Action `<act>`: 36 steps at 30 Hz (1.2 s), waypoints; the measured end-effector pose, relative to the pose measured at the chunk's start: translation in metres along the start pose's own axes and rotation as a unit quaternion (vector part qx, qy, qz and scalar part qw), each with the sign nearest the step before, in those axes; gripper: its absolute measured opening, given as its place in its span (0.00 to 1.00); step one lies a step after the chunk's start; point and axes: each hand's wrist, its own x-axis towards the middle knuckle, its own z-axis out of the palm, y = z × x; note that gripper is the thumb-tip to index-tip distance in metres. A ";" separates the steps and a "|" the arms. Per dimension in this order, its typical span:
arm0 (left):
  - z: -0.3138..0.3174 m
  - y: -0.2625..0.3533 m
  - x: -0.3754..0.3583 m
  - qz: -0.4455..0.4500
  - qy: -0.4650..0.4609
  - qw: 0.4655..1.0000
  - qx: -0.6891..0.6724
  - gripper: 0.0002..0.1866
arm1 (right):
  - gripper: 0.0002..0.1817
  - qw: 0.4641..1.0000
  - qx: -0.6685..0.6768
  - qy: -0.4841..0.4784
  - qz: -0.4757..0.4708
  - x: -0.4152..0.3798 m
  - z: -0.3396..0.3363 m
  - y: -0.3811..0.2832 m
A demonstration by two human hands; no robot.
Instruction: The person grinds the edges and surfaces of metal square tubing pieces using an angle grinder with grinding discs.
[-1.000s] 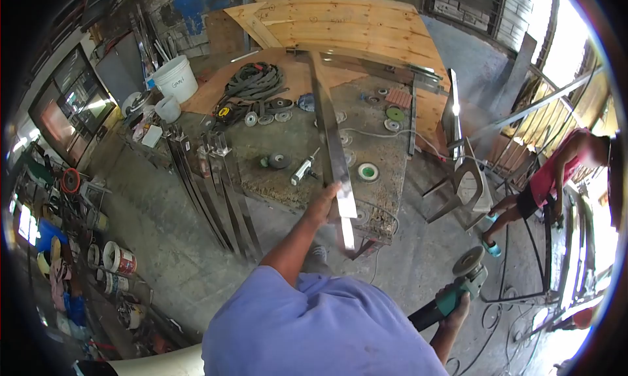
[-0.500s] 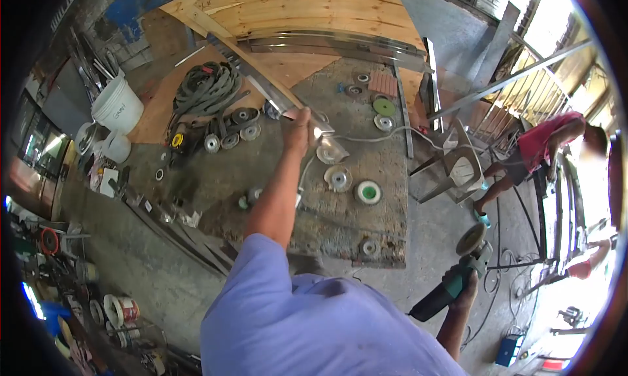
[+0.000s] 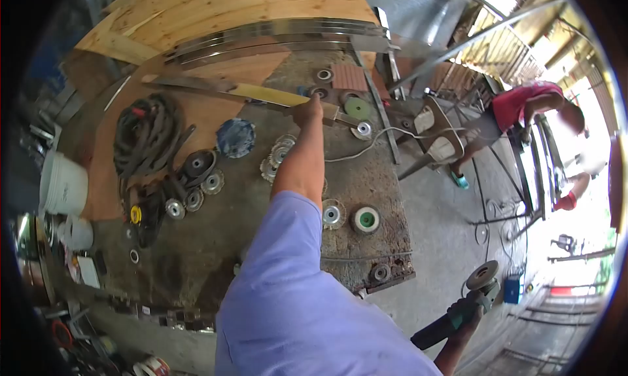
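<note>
My left hand (image 3: pixel 310 111) is closed around a long metal bar (image 3: pixel 268 96) near its right end. The bar lies across my view above the workbench (image 3: pixel 261 193), and its shiny side reflects a yellowish tone. Down at the lower right, my right hand (image 3: pixel 472 322) grips a green and black angle grinder (image 3: pixel 451 318) with a disc (image 3: pixel 483 275) at its upper end. Beyond my left hand are a green disc (image 3: pixel 357 107) and a metal-hubbed disc (image 3: pixel 362 131). My left forearm partly hides several flap-edged discs (image 3: pixel 280 155).
Coiled dark hoses (image 3: pixel 152 135), a round blue-grey piece (image 3: pixel 235 138) and a green-centred wheel (image 3: pixel 366 220) lie on the bench. Metal profiles (image 3: pixel 288 32) cross its far side. A plastic chair (image 3: pixel 435 137) and a person in red (image 3: pixel 517 107) are to the right. White buckets (image 3: pixel 64 183) stand left.
The bar has swung from steeply slanted to nearly level across the bench, and my left hand has moved farther out with it. My view has turned left. The grinder stays in my right hand.
</note>
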 end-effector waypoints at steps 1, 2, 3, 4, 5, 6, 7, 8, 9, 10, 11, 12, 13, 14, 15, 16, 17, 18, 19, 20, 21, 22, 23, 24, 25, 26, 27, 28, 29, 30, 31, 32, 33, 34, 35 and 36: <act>0.010 -0.002 0.012 -0.012 0.009 1.000 0.019 0.37 | 0.37 1.000 0.004 0.011 0.005 -0.003 0.001 0.000; 0.020 -0.009 0.032 0.015 -0.021 0.999 0.035 0.36 | 0.37 1.000 0.003 0.006 -0.004 -0.004 0.003 0.001; 0.033 -0.027 0.058 0.040 -0.046 0.997 0.051 0.35 | 0.38 1.000 0.001 -0.003 -0.009 -0.005 0.004 0.001; 0.029 -0.036 0.056 0.042 -0.070 0.996 0.021 0.34 | 0.38 1.000 -0.003 -0.011 -0.011 -0.010 0.003 0.000; 0.023 -0.045 0.053 0.042 -0.093 0.995 -0.009 0.34 | 0.38 1.000 -0.001 -0.010 -0.019 -0.011 0.004 0.000; 0.002 -0.037 0.019 0.024 -0.109 0.990 -0.088 0.33 | 0.38 1.000 0.002 -0.013 -0.025 -0.009 0.008 0.001; -0.022 -0.044 -0.003 0.025 -0.143 0.982 -0.120 0.31 | 0.38 0.999 0.004 -0.017 -0.030 -0.007 0.010 0.003; -0.047 -0.051 -0.026 0.024 -0.178 0.972 -0.151 0.30 | 0.38 0.999 0.010 -0.031 -0.025 -0.002 0.010 0.005; -0.065 -0.062 -0.046 0.044 -0.238 0.960 -0.138 0.27 | 0.38 0.999 0.017 -0.043 -0.026 0.008 0.009 0.010; -0.081 -0.079 -0.088 0.091 -0.206 0.950 -0.215 0.23 | 0.38 0.998 0.026 -0.053 -0.030 0.018 0.006 0.013; -0.098 -0.104 -0.133 0.137 -0.174 0.931 -0.290 0.18 | 0.38 0.996 0.029 -0.081 -0.028 0.028 0.003 0.015; -0.125 -0.129 -0.171 0.176 -0.187 0.942 -0.217 0.19 | 0.39 0.993 0.032 -0.109 -0.027 0.037 0.003 0.018; -0.153 -0.155 -0.209 0.217 -0.196 0.945 -0.145 0.20 | 0.39 0.991 0.048 -0.123 -0.021 0.044 0.003 0.021; -0.175 -0.179 -0.246 0.266 -0.192 0.940 -0.094 0.18 | 0.39 0.989 0.061 -0.137 -0.014 0.051 0.003 0.022; -0.198 -0.198 -0.273 0.292 -0.231 0.926 -0.069 0.17 | 0.41 0.984 0.077 -0.158 -0.004 0.058 0.004 0.024; -0.226 -0.219 -0.298 0.313 -0.264 0.911 -0.043 0.16 | 0.42 0.978 0.061 -0.198 -0.015 0.063 0.003 0.021; -0.252 -0.240 -0.323 0.326 -0.287 0.901 -0.016 0.15 | 0.42 0.968 0.041 -0.246 -0.015 0.068 0.001 0.020; -0.277 -0.258 -0.339 0.342 -0.267 0.901 0.019 0.15 | 0.43 0.960 0.050 -0.277 -0.006 0.076 -0.006 0.023; -0.304 -0.272 -0.350 0.353 -0.245 0.901 0.058 0.14 | 0.43 0.949 0.060 -0.311 0.009 0.088 -0.012 0.026; -0.331 -0.293 -0.366 0.361 -0.229 0.899 0.099 0.15 | 0.43 0.938 0.073 -0.339 0.024 0.090 -0.018 0.033; -0.357 -0.317 -0.382 0.334 -0.172 0.920 0.116 0.15 | 0.43 0.923 0.085 -0.371 0.047 0.086 -0.021 0.040; -0.379 -0.341 -0.391 0.316 -0.120 0.932 0.129 0.15 | 0.43 0.909 0.101 -0.399 0.059 0.082 -0.023 0.043; -0.396 -0.362 -0.397 0.303 -0.076 0.940 0.139 0.15 | 0.43 0.898 0.120 -0.419 0.063 0.078 -0.028 0.045; -0.412 -0.383 -0.404 0.257 -0.003 0.956 0.143 0.17 | 0.43 0.906 0.113 -0.402 0.066 0.066 -0.036 0.047; -0.427 -0.400 -0.410 0.211 0.068 0.964 0.146 0.19 | 0.43 0.908 0.098 -0.400 0.079 0.054 -0.044 0.049; -0.439 -0.414 -0.410 0.189 0.120 0.965 0.135 0.22 | 0.43 0.909 0.084 -0.398 0.090 0.043 -0.053 0.050; -0.449 -0.422 -0.406 0.168 0.171 0.963 0.122 0.24 | 0.43 0.910 0.069 -0.396 0.099 0.035 -0.062 0.051; -0.455 -0.428 -0.400 0.146 0.220 0.959 0.106 0.27 | 0.40 0.899 0.058 -0.421 0.103 0.029 -0.074 0.052; -0.458 -0.432 -0.389 0.155 0.245 0.950 0.116 0.30 | 0.40 0.898 0.053 -0.424 0.109 0.025 -0.083 0.053; -0.459 -0.432 -0.373 0.166 0.268 0.941 0.124 0.32 | 0.40 0.897 0.047 -0.424 0.114 0.018 -0.089 0.053; -0.459 -0.433 -0.354 0.176 0.289 0.932 0.132 0.35 | 0.40 0.898 0.041 -0.423 0.117 0.012 -0.095 0.052; -0.455 -0.444 -0.326 0.178 0.304 0.930 0.107 0.36 | 0.40 0.903 0.035 -0.414 0.107 0.005 -0.101 0.049; -0.452 -0.447 -0.302 0.180 0.317 0.928 0.081 0.37 | 0.40 0.909 0.029 -0.405 0.097 -0.001 -0.106 0.046; -0.448 -0.455 -0.286 0.168 0.325 0.928 0.071 0.37 | 0.39 0.915 0.026 -0.394 0.086 -0.007 -0.109 0.045; -0.447 -0.443 -0.284 0.156 0.332 0.928 0.060 0.38 | 0.39 0.919 0.027 -0.387 0.075 -0.013 -0.114 0.043; -0.446 -0.435 -0.287 0.129 0.334 0.931 0.066 0.38 | 0.38 0.923 0.029 -0.378 0.066 -0.020 -0.119 0.041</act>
